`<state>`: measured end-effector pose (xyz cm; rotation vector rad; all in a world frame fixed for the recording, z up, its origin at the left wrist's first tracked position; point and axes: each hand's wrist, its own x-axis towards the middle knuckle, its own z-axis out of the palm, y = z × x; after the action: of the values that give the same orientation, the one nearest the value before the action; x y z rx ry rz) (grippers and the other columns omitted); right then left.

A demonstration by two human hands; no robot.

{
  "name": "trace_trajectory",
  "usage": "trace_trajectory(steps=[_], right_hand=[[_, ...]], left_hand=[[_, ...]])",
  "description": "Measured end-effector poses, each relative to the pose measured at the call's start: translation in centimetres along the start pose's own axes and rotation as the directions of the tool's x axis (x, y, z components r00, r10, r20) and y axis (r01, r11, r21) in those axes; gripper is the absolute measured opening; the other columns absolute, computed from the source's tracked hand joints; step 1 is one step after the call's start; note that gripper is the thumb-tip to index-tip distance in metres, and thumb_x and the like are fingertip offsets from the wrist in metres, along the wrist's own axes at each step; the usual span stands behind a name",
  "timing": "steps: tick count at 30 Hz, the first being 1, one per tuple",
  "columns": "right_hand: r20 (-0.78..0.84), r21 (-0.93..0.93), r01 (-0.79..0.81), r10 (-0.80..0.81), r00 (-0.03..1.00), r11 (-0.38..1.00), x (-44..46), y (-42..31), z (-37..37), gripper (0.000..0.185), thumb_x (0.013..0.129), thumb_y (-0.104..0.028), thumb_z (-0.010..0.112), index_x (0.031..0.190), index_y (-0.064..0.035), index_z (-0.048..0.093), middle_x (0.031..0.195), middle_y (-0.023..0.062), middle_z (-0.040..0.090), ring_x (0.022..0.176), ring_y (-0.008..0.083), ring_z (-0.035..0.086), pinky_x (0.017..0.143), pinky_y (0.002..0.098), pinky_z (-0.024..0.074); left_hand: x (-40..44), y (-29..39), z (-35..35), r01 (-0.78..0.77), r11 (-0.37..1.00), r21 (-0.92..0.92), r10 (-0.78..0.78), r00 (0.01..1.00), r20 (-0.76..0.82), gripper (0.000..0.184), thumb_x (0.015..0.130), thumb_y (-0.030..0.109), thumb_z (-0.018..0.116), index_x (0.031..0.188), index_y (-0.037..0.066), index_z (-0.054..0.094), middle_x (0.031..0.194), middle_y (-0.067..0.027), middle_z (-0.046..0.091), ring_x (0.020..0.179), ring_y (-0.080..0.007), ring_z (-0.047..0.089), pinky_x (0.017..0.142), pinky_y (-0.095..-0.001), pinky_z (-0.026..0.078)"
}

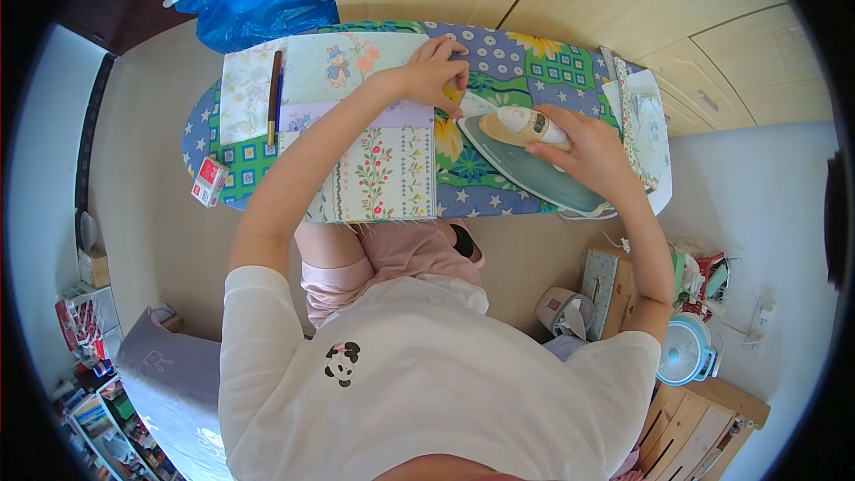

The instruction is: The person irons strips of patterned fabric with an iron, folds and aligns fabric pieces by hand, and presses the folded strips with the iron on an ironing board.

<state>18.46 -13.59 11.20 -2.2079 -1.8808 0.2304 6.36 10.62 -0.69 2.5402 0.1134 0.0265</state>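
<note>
My right hand (574,147) is wrapped round the handle of a green and cream iron (534,176), which lies on the patterned ironing board (476,202) with its tip pointing up and left. Just in front of that tip, my left hand (435,73) rests at the right edge of a patchwork fabric piece (374,174), fingers apart and bent, thumb pointing down. The fabric joins a rabbit print, a lilac strip and a floral print. Between thumb and iron tip shows a small whitish piece (475,105), perhaps fabric; whether my thumb touches it I cannot tell.
A brown pen-like stick (273,98) lies on pale floral fabric (245,93) at the left. A red and white small box (209,182) sits at the board's edge. Folded fabric and a ruler-like strip (626,116) lie at the right end. Cabinets (623,0) stand behind.
</note>
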Motion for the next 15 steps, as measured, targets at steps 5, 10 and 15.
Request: trace_trajectory(steps=[5, 10, 15], right_hand=[[0.011, 0.012, -0.012, 0.012, 1.000, 1.000, 0.01, -0.13, 0.05, 0.051, 0.076, -0.043, 0.067, 0.112, -0.0074, 0.059, 0.093, 0.0175, 0.065, 0.080, 0.0342, 0.064, 0.066, 0.0394, 0.0506], [-0.001, 0.018, 0.005, -0.005, 1.000, 1.000, 0.09, -0.12, 0.16, 0.050, 0.077, -0.043, 0.067, 0.112, -0.0084, 0.059, 0.091, 0.0174, 0.065, 0.079, 0.0346, 0.064, 0.065, 0.0399, 0.0505], [-0.010, 0.015, 0.023, -0.023, 1.000, 1.000, 0.15, -0.18, 0.29, 0.049, 0.077, -0.043, 0.066, 0.111, -0.0085, 0.058, 0.090, 0.0165, 0.065, 0.078, 0.0343, 0.064, 0.065, 0.0405, 0.0503]], left_hand=[[0.26, -0.25, 0.20, 0.004, 1.000, 0.020, -0.004, 1.000, -0.007, 0.037, 0.066, 0.034, 0.077, 0.089, 0.017, 0.055, 0.141, -0.0133, 0.030, 0.136, -0.0389, 0.010, 0.108, -0.0487, 0.016], [0.03, 0.30, -0.23, 0.017, 1.000, -0.003, -0.018, 1.000, -0.018, 0.032, 0.068, 0.035, 0.076, 0.087, 0.018, 0.057, 0.140, -0.0120, 0.032, 0.135, -0.0380, 0.012, 0.108, -0.0493, 0.014], [0.00, 0.54, -0.11, 0.023, 0.999, 0.049, -0.021, 0.999, -0.043, 0.033, 0.067, 0.037, 0.077, 0.086, 0.018, 0.058, 0.139, -0.0112, 0.033, 0.135, -0.0370, 0.013, 0.107, -0.0494, 0.014]])
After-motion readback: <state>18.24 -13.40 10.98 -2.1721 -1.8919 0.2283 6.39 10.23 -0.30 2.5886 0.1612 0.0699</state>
